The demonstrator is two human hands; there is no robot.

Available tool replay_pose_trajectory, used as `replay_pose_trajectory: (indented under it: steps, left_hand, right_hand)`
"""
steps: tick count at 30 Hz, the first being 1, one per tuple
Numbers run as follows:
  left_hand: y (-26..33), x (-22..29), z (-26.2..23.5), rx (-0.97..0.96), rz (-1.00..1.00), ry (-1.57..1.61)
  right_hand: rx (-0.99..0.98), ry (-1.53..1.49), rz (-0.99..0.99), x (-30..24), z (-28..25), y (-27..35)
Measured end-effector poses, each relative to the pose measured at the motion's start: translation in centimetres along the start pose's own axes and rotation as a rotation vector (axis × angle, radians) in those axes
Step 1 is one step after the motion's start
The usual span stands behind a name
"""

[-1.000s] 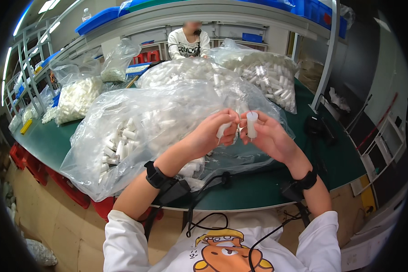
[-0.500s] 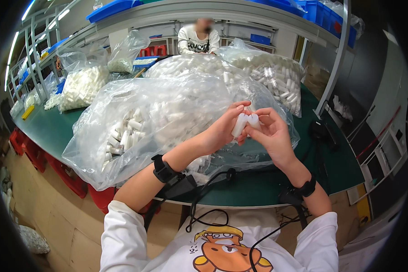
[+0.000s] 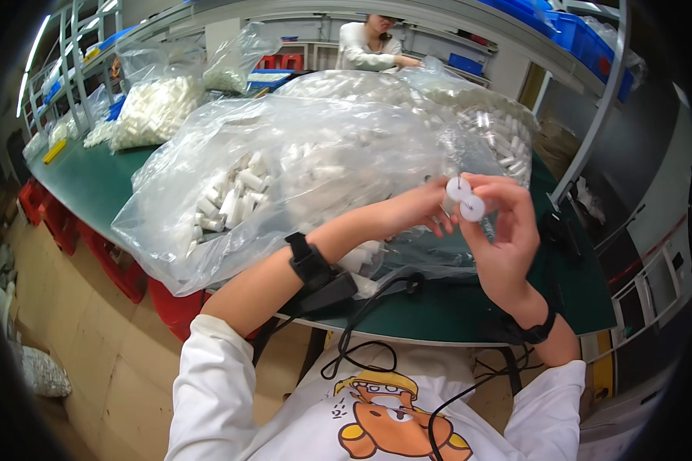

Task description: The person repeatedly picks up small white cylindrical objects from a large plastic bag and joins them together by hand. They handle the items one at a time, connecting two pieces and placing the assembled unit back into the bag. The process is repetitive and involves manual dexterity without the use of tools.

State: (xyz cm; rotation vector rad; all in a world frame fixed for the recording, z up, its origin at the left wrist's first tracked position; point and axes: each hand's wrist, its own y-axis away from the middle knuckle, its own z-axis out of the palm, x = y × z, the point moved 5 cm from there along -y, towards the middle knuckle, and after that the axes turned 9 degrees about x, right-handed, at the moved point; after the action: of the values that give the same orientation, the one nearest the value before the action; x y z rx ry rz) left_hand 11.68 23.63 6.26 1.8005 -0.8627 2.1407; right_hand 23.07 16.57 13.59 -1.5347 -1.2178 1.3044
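Since the last frame, both hands have shifted toward the bench's [image 3: 561,311] right edge; the cylinders [image 3: 472,208] have turned flat round ends up to the camera, and the left fingers look looser. Right hand [image 3: 509,223]: thumb and fingers pinched, has hold of the pair, side by side, touching. Smooth matte white, thin dark wire at the end centres. Held up in the air, over the big bag's [image 3: 148,257] right part. Left hand [image 3: 417,209]: half open, fingers loosely bent right beside the pair; can't tell if it grips one.

Big bag: clear crinkled plastic, glossy folds, loose white tubes [image 3: 234,198] inside, sagging close to bench's near edge. Lumpy clear sack [image 3: 515,142] behind, toward far right corner; another sack [image 3: 159,111] toward far left corner. Yellow bar [image 3: 54,151] flat by bench's left edge. Bench top smooth green. Black cable [image 3: 347,329] loops at near edge.
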Motion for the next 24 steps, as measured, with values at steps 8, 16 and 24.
replay_pose_trajectory:
  steps: [8,16,24]
  left_hand:
    - [0.8,-2.1,-1.5,0.034,0.092,-1.042]
    - [0.1,-3.8,-3.9,0.117,0.044,-1.209]
    - [0.7,-4.9,-5.3,0.123,0.010,-1.138]
  right_hand:
    - [-0.394,-0.144,-0.427,-4.5,13.2,-4.3]
    - [-0.886,0.221,-0.285,0.2,20.7,-4.3]
    - [-1.179,0.295,0.142,-0.8,3.8,-4.0]
